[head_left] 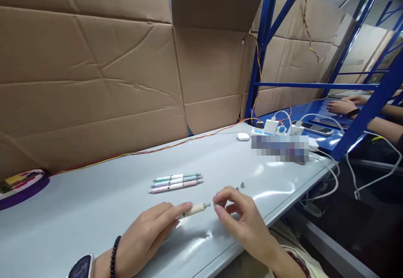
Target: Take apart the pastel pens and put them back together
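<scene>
My left hand (pixel 154 229) is closed around a cream-coloured pen (pixel 195 209), whose bare metal end points right. Just beyond that end, the thumb and forefinger of my right hand (pixel 241 215) pinch a small metal pen tip (pixel 218 203). A narrow gap separates the two parts. Behind my hands, a pink pen (pixel 176 186), a blue pen (pixel 178 181) and a green pen (pixel 176 177) lie side by side. Two more small metal tips (pixel 242 184) rest on the table just past my right fingers, one partly hidden by them.
White chargers (pixel 270 126) and cables crowd a power strip at the table's back right, near a white earbud case (pixel 243 136). A purple round box (pixel 25 190) sits at far left. Cardboard (pixel 94 60) walls the back. Another person's hands (pixel 343 106) rest on the blue table beyond the frame.
</scene>
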A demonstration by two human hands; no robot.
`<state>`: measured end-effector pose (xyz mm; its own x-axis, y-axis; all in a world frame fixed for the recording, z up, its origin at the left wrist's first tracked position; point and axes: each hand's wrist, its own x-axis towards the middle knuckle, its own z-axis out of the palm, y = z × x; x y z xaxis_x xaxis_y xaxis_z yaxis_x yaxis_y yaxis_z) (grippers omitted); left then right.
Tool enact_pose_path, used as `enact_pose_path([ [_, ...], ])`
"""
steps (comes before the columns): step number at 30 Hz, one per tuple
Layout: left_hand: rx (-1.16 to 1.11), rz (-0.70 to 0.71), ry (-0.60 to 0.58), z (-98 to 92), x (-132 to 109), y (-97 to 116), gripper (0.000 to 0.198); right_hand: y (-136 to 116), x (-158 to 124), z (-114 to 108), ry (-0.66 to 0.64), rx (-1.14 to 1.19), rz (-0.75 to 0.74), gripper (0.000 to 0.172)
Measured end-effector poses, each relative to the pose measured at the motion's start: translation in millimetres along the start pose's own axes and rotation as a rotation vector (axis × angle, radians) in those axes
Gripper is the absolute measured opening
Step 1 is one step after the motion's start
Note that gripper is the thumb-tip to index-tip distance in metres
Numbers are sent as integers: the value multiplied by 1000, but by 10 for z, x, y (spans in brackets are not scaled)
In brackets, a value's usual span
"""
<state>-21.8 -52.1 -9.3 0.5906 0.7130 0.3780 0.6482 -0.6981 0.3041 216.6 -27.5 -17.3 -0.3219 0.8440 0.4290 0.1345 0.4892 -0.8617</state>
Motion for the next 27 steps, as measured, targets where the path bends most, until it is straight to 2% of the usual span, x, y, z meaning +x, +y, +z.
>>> enact_pose_path([
  [3,20,47,16,-1,-1,8,39,-13,-1,-2,-37,-27,9,8],
  [15,-47,30,18,1,-29,-9,31,-29,-9,28,-75,22,-33,10],
  [21,-20,44,41,-7,-17,3,31,-10,-9,22,-47,-21,-14,8],
  [27,-42,42,65,9,-19,-8,30,35,15,40,-18,-109,-167,8],
])
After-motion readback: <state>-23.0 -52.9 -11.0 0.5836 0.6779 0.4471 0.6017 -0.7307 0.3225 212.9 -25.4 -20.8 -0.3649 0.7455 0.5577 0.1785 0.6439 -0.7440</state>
